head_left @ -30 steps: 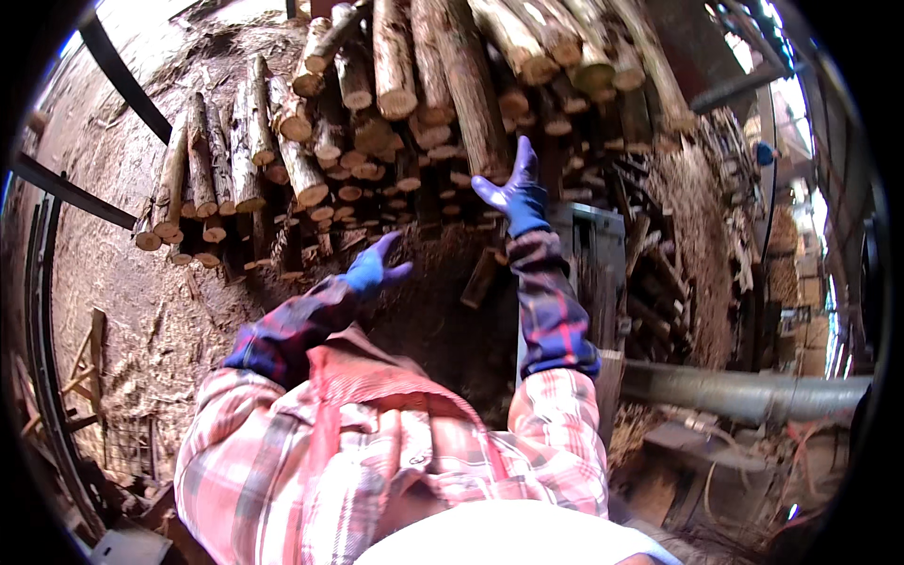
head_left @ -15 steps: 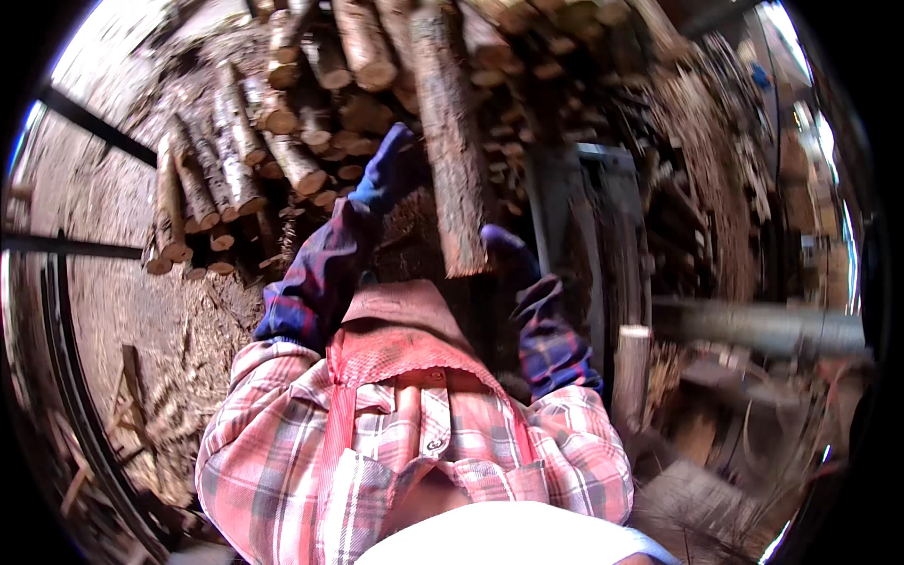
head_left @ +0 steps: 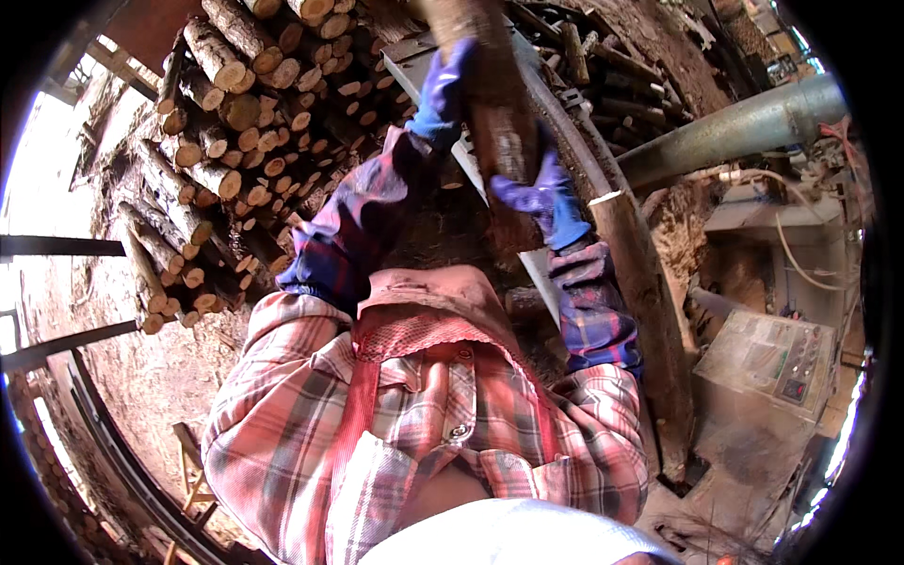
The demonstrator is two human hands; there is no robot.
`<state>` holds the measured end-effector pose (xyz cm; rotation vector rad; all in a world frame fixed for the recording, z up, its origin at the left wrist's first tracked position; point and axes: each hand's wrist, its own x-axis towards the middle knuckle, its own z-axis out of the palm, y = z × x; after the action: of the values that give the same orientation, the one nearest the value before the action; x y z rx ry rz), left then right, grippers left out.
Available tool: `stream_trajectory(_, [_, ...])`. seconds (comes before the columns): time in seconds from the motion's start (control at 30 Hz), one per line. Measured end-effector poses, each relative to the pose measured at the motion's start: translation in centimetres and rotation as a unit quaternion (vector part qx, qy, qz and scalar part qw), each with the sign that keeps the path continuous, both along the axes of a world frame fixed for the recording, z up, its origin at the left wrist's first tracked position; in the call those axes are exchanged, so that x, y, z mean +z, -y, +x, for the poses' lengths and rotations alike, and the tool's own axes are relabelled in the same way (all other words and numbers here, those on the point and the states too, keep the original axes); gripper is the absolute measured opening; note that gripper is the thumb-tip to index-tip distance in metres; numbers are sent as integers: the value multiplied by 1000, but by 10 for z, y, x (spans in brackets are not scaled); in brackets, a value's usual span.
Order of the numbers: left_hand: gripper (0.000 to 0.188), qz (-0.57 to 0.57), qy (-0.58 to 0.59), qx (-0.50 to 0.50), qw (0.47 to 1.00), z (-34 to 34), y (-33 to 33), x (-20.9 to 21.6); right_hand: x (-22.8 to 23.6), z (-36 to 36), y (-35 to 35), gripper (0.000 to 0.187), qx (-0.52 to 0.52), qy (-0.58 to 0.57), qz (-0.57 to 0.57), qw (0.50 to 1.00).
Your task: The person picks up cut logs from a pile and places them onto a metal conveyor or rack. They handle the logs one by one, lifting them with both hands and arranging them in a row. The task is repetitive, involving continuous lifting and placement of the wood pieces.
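Note:
A long bark-covered log (head_left: pixel 499 132) stretches away from my body, above a grey metal trough (head_left: pixel 407 64). My left hand (head_left: pixel 441 102), in a purple-blue glove, holds its left side farther out. Closer to me, my right hand (head_left: pixel 548 202), gloved alike, grips the log from the right, its thumb and fingers spread around the bark. Part of each hand's fingers is hidden by the wood. The log's far end runs out at the top of the view, and its near end lies in shadow.
A tall stack of cut logs (head_left: pixel 226 179) rises on the left. Beside my right arm lies a thicker log (head_left: pixel 645 320). Farther right are a large grey-green pipe (head_left: pixel 744 132), a dusty control panel (head_left: pixel 777 363) and a pale hose (head_left: pixel 800 264). Dark metal bars (head_left: pixel 71 350) stand at the left.
The view has swung right, away from the log stack. The held log has moved from in front of the stack to over the metal trough, and both hands have travelled with it.

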<state>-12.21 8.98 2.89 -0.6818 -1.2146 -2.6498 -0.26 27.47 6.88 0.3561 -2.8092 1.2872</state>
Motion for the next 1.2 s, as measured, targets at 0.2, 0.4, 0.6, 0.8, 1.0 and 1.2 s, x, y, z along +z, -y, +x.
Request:
stream_trajectory(0.2, [59, -278, -88, 102, 951, 0, -15, 71, 23, -68, -84, 99, 28, -214, 39, 976])
stream_trajectory(0.4, [60, -345, 90, 34, 934, 36, 109, -57, -75, -84, -144, 112, 2, -46, 277, 960])
stream_trajectory(0.6, [43, -551, 438, 212, 678, 213, 282, -240, -42, -66, -148, 114, -21, 140, 399, 906])
stream_trajectory(0.8, [37, -326, 582, 233, 708, 294, 311, -294, -11, -164, 45, 79, 137, -148, 316, 927])
stream_trajectory(1.0, [26, -222, 493, 154, 827, 254, 295, -282, -94, -271, 364, 99, 234, -5, 42, 971])
stream_trajectory(1.2, [36, -208, 496, 338, 772, 301, 330, -292, -125, -367, 501, 94, 67, 94, 62, 991])
